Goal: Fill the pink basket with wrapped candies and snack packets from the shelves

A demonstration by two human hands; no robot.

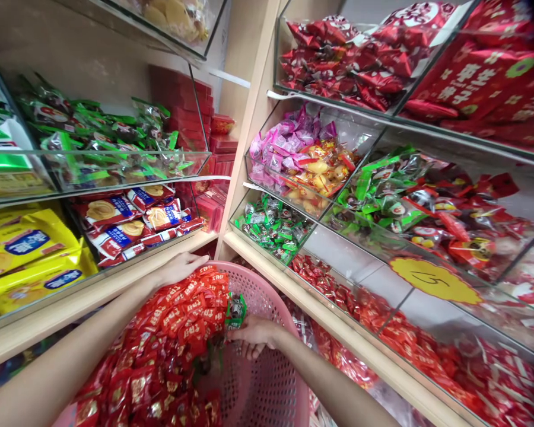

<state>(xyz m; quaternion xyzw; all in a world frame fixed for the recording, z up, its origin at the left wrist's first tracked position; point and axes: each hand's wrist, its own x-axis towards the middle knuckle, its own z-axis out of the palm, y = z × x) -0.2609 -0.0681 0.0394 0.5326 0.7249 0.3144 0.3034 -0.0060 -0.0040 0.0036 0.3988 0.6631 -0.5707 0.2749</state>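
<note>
The red candy packets (191, 308) are heaped along the left side of the pink basket (269, 290), brighter ones at the top of the pile and darker, gold-marked ones nearer the camera. A green packet (237, 311) is seen at the heap's right edge, just beside the right hand (256, 335). By the left hand (182, 270) the far-left part of the basket is covered, where rim and heap meet; its fingers are stretched out, and whether anything is gripped beneath them cannot be told. The fingers of the right hand are loosely bent beside the green packet; whether it is held or only touched cannot be made out.

Each packet is judged to be light, with a crinkly, slippery wrapper around a firm piece, so little force should be needed. Single packets are best pinched across the middle; if taken by the handful, they are best cupped from below, since loose ones may be shed from the pile. Little fragility is to be expected, though wrappers may be torn if pulled by their ends.

The basket appears to be made of thin, slightly flexible plastic. With the load massed to the left, it could be tipped; it is best supported at opposite sides of the rim.
</note>
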